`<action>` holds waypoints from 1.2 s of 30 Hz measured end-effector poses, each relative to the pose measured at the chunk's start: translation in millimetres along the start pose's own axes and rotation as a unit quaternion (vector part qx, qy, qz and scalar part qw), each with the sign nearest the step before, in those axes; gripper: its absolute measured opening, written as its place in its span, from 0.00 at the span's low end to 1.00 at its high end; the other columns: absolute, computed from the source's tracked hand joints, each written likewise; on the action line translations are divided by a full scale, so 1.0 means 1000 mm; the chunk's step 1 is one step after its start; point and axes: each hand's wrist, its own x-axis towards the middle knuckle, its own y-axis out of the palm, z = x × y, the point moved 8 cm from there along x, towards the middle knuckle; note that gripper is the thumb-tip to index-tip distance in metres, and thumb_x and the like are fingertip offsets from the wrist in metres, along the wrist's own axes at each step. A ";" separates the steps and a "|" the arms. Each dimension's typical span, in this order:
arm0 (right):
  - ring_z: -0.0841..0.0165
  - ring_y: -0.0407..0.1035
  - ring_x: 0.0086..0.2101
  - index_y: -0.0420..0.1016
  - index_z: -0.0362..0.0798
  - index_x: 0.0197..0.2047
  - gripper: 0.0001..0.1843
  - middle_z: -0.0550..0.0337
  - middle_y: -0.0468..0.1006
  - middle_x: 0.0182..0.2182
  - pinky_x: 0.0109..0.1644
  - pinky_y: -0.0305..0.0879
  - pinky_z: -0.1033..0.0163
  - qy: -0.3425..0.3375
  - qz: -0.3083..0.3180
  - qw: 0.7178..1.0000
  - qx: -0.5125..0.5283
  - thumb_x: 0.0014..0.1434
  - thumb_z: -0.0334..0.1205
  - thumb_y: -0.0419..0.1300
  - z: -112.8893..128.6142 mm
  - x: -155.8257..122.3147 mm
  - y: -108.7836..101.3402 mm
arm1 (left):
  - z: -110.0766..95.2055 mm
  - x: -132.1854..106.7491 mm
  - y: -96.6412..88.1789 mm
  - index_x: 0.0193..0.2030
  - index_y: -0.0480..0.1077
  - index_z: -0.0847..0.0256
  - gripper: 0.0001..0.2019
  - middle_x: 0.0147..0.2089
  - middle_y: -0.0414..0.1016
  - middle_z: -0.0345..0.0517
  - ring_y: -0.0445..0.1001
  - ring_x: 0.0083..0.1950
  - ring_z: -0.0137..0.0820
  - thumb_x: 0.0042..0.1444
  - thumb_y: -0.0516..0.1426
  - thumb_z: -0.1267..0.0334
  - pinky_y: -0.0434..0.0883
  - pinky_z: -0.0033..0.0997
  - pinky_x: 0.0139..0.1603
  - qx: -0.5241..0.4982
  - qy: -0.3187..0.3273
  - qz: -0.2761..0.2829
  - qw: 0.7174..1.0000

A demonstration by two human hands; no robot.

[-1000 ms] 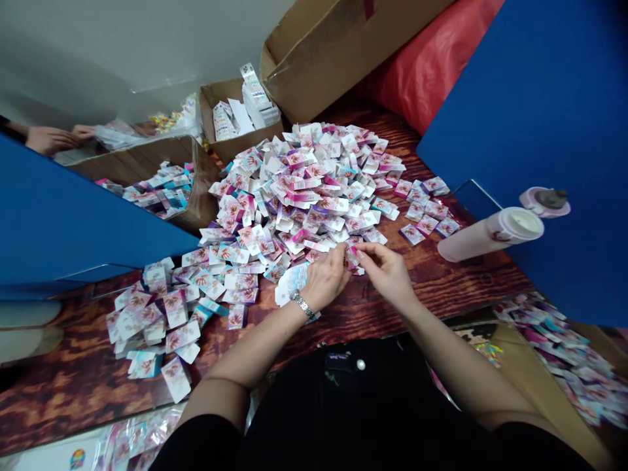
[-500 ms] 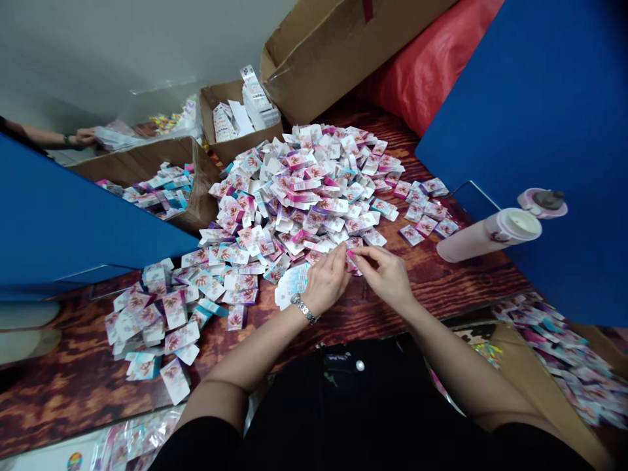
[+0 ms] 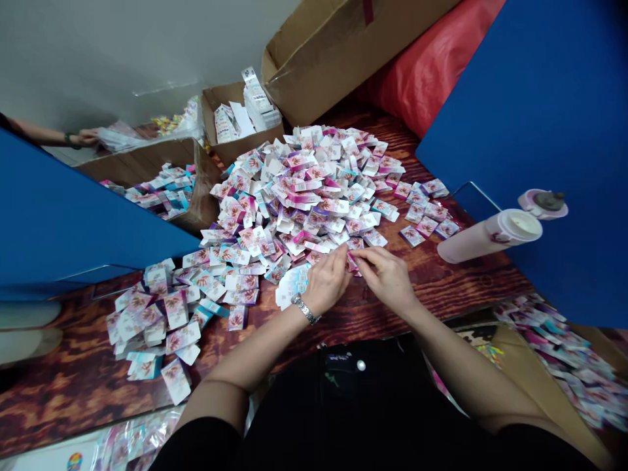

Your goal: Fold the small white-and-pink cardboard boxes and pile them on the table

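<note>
My left hand (image 3: 328, 280), with a metal watch (image 3: 305, 309) on its wrist, is closed around a small printed box. The box, with pink and purple on it (image 3: 351, 263), is mostly hidden by the fingers. My right hand (image 3: 387, 275) pinches the pink edge of this box with thumb and forefinger. Flat, unfolded light-blue and white cartons (image 3: 291, 288) lie beside and partly under my left hand. Just beyond both hands is a large heap of small folded boxes (image 3: 304, 190), many with flaps up.
Closed boxes (image 3: 426, 210) lie right of the heap, near an open-lidded pink bottle (image 3: 485, 237). Blue panels (image 3: 540, 131) stand at both sides. Cardboard cartons (image 3: 209, 190) line the back left, where another person's hand (image 3: 88, 137) holds clear plastic. More boxes (image 3: 147, 320) spread left.
My right hand has shifted slightly, its fingertips still on the pink edge of the box. My left hand has stayed in nearly the same place.
</note>
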 end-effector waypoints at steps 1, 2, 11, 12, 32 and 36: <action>0.66 0.74 0.39 0.78 0.50 0.45 0.11 0.56 0.78 0.38 0.47 0.70 0.62 0.003 -0.001 1.000 0.004 0.66 0.37 0.54 0.000 0.001 0.000 | -0.001 0.001 0.000 0.69 0.47 0.67 0.29 0.58 0.70 0.60 0.72 0.56 0.40 0.65 0.50 0.63 0.71 0.38 0.56 0.006 0.003 0.000 1.000; 0.66 0.74 0.38 0.78 0.50 0.45 0.12 0.56 0.78 0.38 0.47 0.70 0.62 0.004 -0.001 1.000 0.006 0.66 0.37 0.54 0.000 0.001 0.000 | -0.001 0.001 -0.001 0.70 0.47 0.67 0.29 0.58 0.70 0.59 0.72 0.56 0.40 0.65 0.50 0.64 0.71 0.38 0.55 0.014 0.005 0.001 1.000; 0.64 0.73 0.47 0.73 0.51 0.56 0.16 0.56 0.78 0.48 0.53 0.70 0.58 0.014 -0.040 0.999 0.028 0.68 0.37 0.52 -0.007 -0.013 0.005 | 0.000 0.003 0.002 0.72 0.38 0.68 0.35 0.53 0.71 0.59 0.72 0.51 0.41 0.65 0.51 0.59 0.71 0.38 0.49 0.022 -0.015 0.009 1.000; 0.64 0.73 0.47 0.71 0.51 0.57 0.17 0.55 0.78 0.49 0.54 0.71 0.57 0.016 -0.049 0.998 0.024 0.68 0.37 0.51 -0.007 -0.016 0.006 | 0.000 0.004 0.002 0.72 0.37 0.68 0.35 0.52 0.71 0.58 0.72 0.50 0.41 0.65 0.50 0.59 0.72 0.38 0.49 0.014 -0.017 0.013 1.000; 0.54 0.68 0.48 0.72 0.48 0.56 0.23 0.46 0.74 0.49 0.48 0.70 0.51 0.055 0.170 0.963 -0.201 0.59 0.48 0.62 -0.100 -0.027 0.048 | 0.038 0.089 -0.116 0.73 0.32 0.58 0.43 0.74 0.37 0.57 0.40 0.74 0.48 0.62 0.55 0.51 0.52 0.53 0.70 0.008 -0.002 -0.208 0.978; 0.51 0.66 0.48 0.70 0.49 0.59 0.29 0.46 0.71 0.52 0.42 0.70 0.52 0.064 0.198 0.940 -0.271 0.58 0.52 0.63 -0.107 -0.030 0.057 | 0.018 0.065 -0.084 0.73 0.37 0.57 0.35 0.73 0.42 0.57 0.42 0.74 0.46 0.66 0.51 0.54 0.55 0.56 0.69 -0.009 0.059 -0.145 0.988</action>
